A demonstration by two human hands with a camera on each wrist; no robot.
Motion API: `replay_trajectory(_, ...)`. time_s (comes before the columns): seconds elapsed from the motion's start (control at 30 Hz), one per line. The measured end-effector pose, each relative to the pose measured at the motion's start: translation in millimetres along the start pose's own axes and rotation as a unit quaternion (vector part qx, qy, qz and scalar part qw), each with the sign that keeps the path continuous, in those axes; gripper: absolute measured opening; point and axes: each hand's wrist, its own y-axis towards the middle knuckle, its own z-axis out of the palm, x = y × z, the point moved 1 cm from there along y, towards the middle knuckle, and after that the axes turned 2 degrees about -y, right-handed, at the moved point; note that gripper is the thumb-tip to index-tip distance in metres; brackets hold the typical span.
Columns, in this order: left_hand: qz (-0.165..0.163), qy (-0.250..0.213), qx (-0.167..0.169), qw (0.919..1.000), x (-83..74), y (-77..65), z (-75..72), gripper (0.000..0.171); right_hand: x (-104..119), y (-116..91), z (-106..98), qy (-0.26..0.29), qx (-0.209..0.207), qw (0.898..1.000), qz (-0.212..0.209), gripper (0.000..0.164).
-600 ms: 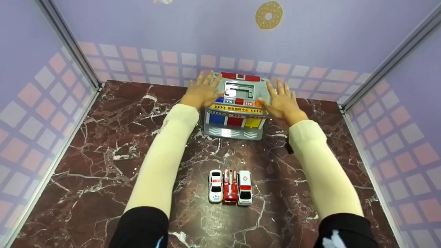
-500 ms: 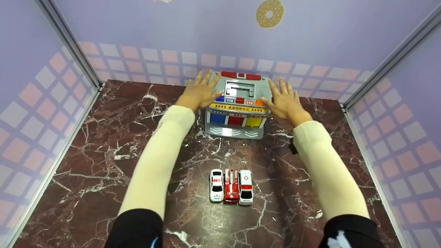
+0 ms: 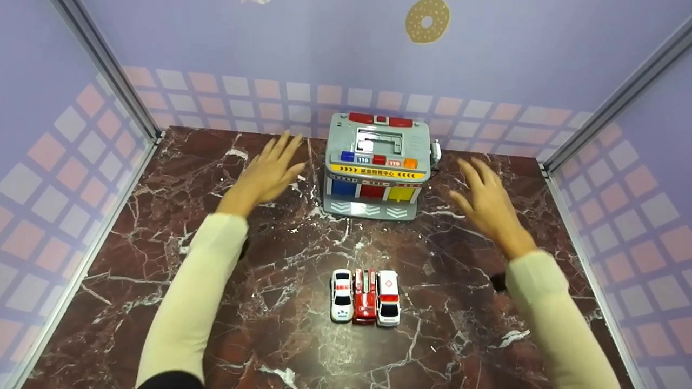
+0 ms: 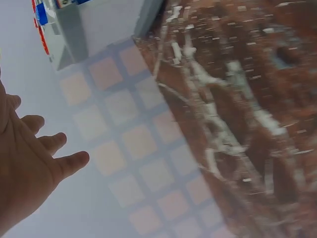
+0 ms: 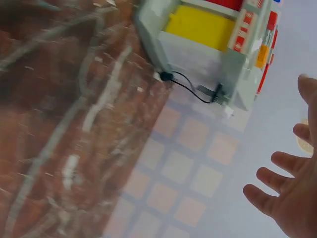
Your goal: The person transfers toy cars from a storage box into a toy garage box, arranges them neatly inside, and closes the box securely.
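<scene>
A grey toy garage point(image 3: 378, 162) stands near the back wall, with blue, red and yellow doors at its front. My left hand point(image 3: 265, 173) is off its left side, fingers spread and holding nothing. Off the right side my right hand point(image 3: 489, 202) hovers with straight fingers, also holding nothing. In front of the garage three toy vehicles lie side by side: a white police car point(image 3: 341, 295), a red fire truck point(image 3: 365, 297) and a white ambulance point(image 3: 388, 298). The right wrist view shows the garage's yellow door point(image 5: 200, 26) and a black cord point(image 5: 185, 85) on its side.
A dark red marble-patterned surface point(image 3: 270, 324) lies under everything. Purple panels with pink and white squares enclose it at the back point(image 3: 216, 43), left and right. A small light-coloured piece point(image 3: 436, 152) hangs on the garage's right side.
Both hands have left the garage's sides and drawn apart, the left one to the left and the right one to the right, both nearer the person. The garage and vehicles stay in place.
</scene>
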Motion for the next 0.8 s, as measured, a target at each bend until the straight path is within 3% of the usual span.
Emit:
replay_trajectory(0.13,-0.009,-0.043,-0.026,0.9987,20.0,-29.6,29.0,0.070,-1.8,-42.3,31.0,0.032,-0.012,0.999,-0.017,0.058)
replay_trajectory(0.23,-0.013,-0.066,-0.032,0.9972,30.8,-47.3,54.6,0.068,5.1,-67.7,56.0,0.038,-0.007,0.997,-0.062,0.050)
replay_trajectory(0.33,-0.016,-0.062,-0.024,0.9976,37.0,-55.2,71.7,0.068,13.9,-80.1,70.7,0.028,0.000,0.993,-0.112,0.046)
replay_trajectory(0.47,-0.014,-0.057,-0.017,0.9981,36.0,-53.9,76.5,0.067,23.5,-83.8,74.3,0.020,-0.009,0.988,-0.155,0.039)
replay_trajectory(0.8,0.005,-0.052,-0.007,0.9986,17.3,-41.1,69.6,0.072,49.8,-86.9,76.9,0.017,-0.001,0.971,-0.240,0.031)
